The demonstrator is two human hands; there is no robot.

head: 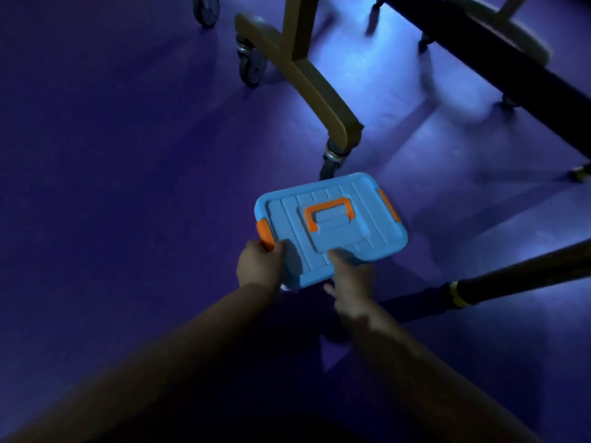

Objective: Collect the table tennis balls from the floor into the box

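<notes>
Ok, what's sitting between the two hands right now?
In the head view, only the near corner of the blue box lid lies between them: the left hand grips the orange latch, the right hand holds the lid's near edge.

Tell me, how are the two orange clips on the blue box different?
The left clip has the left hand gripping its lower end; the right clip has nothing touching it. The left clip shows a broad face, while the right clip looks like a thin strip. Both are orange and sit on opposite short ends of the blue box.
</notes>
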